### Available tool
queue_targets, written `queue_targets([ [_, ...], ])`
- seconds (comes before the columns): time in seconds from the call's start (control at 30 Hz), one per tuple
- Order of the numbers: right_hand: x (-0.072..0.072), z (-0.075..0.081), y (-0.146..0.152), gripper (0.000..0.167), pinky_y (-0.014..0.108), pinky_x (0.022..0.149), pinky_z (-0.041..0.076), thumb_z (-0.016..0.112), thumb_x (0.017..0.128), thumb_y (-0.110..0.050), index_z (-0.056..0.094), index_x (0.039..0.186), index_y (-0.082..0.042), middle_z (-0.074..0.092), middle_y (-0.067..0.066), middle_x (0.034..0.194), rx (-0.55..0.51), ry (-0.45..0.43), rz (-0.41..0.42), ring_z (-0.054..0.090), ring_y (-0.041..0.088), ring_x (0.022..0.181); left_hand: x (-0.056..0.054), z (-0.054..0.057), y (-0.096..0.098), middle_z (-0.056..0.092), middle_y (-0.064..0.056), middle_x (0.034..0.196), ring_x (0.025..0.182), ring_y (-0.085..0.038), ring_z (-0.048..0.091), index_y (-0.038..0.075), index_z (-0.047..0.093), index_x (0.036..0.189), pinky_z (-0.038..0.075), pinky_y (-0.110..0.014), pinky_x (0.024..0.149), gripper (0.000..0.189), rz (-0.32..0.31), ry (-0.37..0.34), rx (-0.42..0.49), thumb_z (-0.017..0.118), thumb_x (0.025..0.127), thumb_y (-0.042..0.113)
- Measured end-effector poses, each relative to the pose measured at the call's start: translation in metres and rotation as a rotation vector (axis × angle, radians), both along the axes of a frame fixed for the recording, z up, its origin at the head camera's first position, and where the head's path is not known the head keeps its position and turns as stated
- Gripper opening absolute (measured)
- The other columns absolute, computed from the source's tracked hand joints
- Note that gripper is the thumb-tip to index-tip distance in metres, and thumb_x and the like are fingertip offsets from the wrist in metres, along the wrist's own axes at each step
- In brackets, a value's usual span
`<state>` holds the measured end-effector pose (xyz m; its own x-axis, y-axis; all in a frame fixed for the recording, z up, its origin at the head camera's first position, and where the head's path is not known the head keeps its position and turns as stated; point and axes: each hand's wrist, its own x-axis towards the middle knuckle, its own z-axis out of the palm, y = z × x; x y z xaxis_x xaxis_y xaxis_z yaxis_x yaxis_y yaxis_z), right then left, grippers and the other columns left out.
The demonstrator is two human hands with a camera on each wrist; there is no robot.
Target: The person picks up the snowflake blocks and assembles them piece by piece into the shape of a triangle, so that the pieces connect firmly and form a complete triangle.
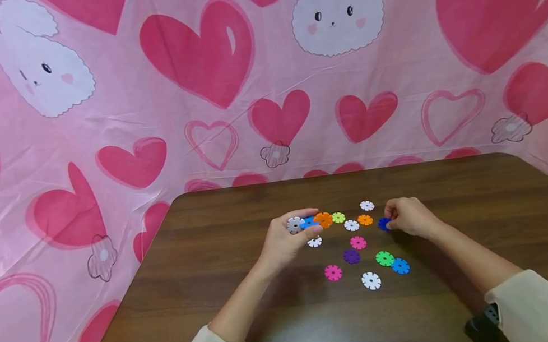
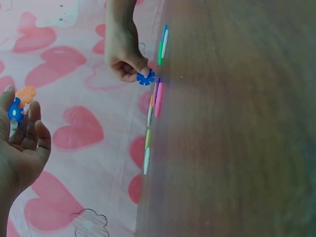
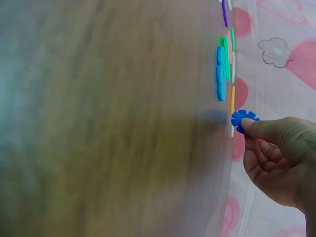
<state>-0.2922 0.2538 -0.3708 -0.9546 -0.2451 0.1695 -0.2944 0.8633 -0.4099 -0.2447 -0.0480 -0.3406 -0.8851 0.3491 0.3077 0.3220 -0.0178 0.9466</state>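
Observation:
My left hand (image 1: 284,241) holds a joined row of notched plastic discs above the table: a white disc (image 1: 294,225), a blue disc (image 2: 16,112) and an orange disc (image 1: 323,220). Between thumb and fingertips, my right hand (image 1: 412,217) pinches a dark blue notched disc (image 3: 244,120) by its edge, raised over the tabletop on the right. In the left wrist view that dark blue disc (image 2: 145,77) faces the camera, with the thumb on it. The two hands are apart, with loose discs lying between them.
Several flat discs lie on the brown wooden table (image 1: 487,214): a pink disc (image 1: 333,272), a purple disc (image 1: 351,256), a white disc (image 1: 371,280), a green disc (image 1: 385,258) beside a light blue disc (image 1: 400,266). A pink heart-print cloth (image 1: 230,142) hangs behind.

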Motion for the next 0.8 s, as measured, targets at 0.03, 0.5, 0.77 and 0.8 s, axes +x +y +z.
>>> queue_targets([
  [0.03,0.001,0.001,0.0,0.017,0.029,0.053,0.038,0.075,0.074,-0.004,0.058,0.072,-0.007,0.053,-0.003,0.061,-0.011,0.013,0.004,0.045,0.015,0.057,0.0,0.0,0.0,0.067,-0.015,0.096,0.076,-0.013,0.064,-0.004,0.063,0.114,0.052,-0.025,0.07,0.036,0.004,0.0,-0.003,0.071,0.08,0.008],
  [0.5,0.022,0.014,-0.014,0.015,0.029,0.054,0.045,0.074,0.079,-0.018,0.073,0.081,-0.003,0.068,0.007,0.075,-0.249,0.123,-0.07,0.055,0.02,0.067,0.001,0.001,-0.001,0.067,-0.012,0.089,0.076,-0.029,0.064,-0.002,0.064,0.112,0.053,-0.025,0.067,0.033,0.006,-0.012,0.016,0.071,0.08,0.006],
  [0.77,0.041,0.025,-0.038,0.023,0.03,0.055,0.048,0.072,0.081,-0.018,0.07,0.088,0.004,0.067,0.011,0.075,-0.536,-0.003,-0.052,0.06,0.019,0.064,0.011,0.014,-0.001,0.066,-0.012,0.091,0.073,-0.013,0.061,-0.008,0.061,0.114,0.052,-0.025,0.069,0.033,0.007,-0.038,-0.021,0.068,0.083,0.002],
  [0.8,0.044,0.026,-0.041,0.023,0.03,0.054,0.049,0.071,0.082,-0.016,0.069,0.089,0.006,0.066,0.012,0.072,-0.584,-0.028,-0.035,0.06,0.018,0.061,0.012,0.017,0.0,0.066,-0.012,0.092,0.073,-0.011,0.06,-0.008,0.06,0.114,0.052,-0.024,0.068,0.033,0.01,-0.035,-0.036,0.067,0.083,0.002],
])
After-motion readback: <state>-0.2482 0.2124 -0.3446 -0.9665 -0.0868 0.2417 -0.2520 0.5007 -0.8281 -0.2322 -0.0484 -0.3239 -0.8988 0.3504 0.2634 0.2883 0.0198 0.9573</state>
